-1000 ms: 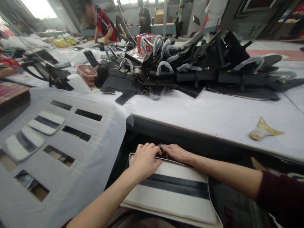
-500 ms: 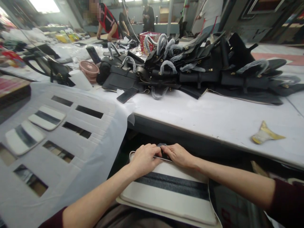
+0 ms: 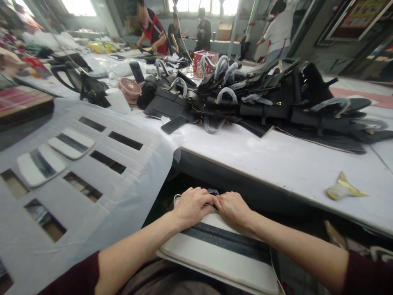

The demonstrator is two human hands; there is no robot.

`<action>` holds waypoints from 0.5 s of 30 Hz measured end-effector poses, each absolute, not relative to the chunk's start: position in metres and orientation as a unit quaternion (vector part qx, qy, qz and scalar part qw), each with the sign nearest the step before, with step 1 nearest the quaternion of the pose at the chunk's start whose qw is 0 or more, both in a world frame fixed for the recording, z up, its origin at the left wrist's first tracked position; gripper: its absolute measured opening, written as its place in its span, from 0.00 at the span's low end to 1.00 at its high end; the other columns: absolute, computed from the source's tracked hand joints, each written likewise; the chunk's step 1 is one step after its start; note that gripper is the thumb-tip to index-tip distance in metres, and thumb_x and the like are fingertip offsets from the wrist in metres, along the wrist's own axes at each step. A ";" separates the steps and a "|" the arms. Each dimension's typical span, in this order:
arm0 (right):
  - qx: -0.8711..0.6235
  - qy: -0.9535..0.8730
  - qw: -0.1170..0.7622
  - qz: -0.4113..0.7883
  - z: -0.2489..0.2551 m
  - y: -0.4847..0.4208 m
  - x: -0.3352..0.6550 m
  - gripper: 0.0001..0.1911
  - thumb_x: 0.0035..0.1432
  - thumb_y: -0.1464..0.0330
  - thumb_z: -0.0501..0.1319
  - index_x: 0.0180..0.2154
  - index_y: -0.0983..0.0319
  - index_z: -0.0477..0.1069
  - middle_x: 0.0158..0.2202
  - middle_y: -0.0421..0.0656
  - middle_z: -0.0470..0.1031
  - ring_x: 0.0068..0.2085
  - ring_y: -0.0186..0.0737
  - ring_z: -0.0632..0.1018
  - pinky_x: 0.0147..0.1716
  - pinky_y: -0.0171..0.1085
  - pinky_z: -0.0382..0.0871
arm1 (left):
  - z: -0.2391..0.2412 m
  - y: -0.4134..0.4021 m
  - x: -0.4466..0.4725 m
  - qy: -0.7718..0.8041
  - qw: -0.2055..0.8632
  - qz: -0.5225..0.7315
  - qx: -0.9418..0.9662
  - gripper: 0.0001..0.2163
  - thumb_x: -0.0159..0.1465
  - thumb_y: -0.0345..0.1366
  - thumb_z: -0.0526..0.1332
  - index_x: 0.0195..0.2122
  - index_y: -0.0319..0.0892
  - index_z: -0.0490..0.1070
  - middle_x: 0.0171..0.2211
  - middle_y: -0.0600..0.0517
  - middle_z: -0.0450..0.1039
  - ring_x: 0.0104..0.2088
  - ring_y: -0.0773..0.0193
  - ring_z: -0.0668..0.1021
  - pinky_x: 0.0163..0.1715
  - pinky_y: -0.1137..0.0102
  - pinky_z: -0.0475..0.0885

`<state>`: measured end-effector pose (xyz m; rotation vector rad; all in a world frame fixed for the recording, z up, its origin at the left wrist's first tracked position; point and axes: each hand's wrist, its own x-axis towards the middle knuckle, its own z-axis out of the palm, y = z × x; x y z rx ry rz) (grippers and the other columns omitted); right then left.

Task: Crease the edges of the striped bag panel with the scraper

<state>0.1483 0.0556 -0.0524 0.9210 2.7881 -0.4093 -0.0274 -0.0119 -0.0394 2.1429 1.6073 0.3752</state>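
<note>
On the lap lies a white panel, dark stripe across it; left hand and right hand meet, fingers curled, at its far edge; whether they pinch it, I cannot tell.

Smooth, matt white panel with a rough-looking dark band — leather-like black bags with glossy, plastic-wrapped handles

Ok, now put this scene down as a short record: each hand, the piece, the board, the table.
Left hand: curled over far edge of white piece
Right hand: fingers meeting the left's there
Piece marking: dark stripe across it
Board: rectangular openings; two smaller striped pieces
Table: black pile with plastic-wrapped handles, flat-lying phone, pink fan, yellow scrap
</note>
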 end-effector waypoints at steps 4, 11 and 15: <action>0.294 0.940 0.100 -0.144 -0.057 0.058 0.147 0.18 0.71 0.65 0.45 0.47 0.56 0.73 0.38 0.44 0.80 0.36 0.47 0.80 0.33 0.37 0.65 | -0.034 -0.008 -0.035 0.607 0.251 0.134 0.742 0.08 0.60 0.44 0.66 0.33 0.46 0.75 0.36 0.55 0.74 0.40 0.58 0.75 0.39 0.65 0.62; 0.310 0.933 0.097 -0.154 -0.061 0.058 0.148 0.26 0.73 0.61 0.39 0.45 0.56 0.76 0.37 0.45 0.80 0.36 0.46 0.80 0.33 0.37 0.65 | -0.032 0.000 -0.075 0.603 0.403 0.151 0.672 0.11 0.54 0.45 0.68 0.37 0.51 0.80 0.38 0.55 0.78 0.41 0.59 0.77 0.39 0.69 0.67; 0.302 0.934 0.083 -0.172 -0.059 0.056 0.148 0.24 0.73 0.61 0.41 0.44 0.56 0.76 0.40 0.44 0.80 0.38 0.45 0.80 0.34 0.36 0.65 | -0.036 -0.002 -0.088 0.569 0.510 0.188 0.616 0.14 0.54 0.42 0.67 0.41 0.44 0.80 0.38 0.53 0.79 0.40 0.60 0.78 0.39 0.71 0.69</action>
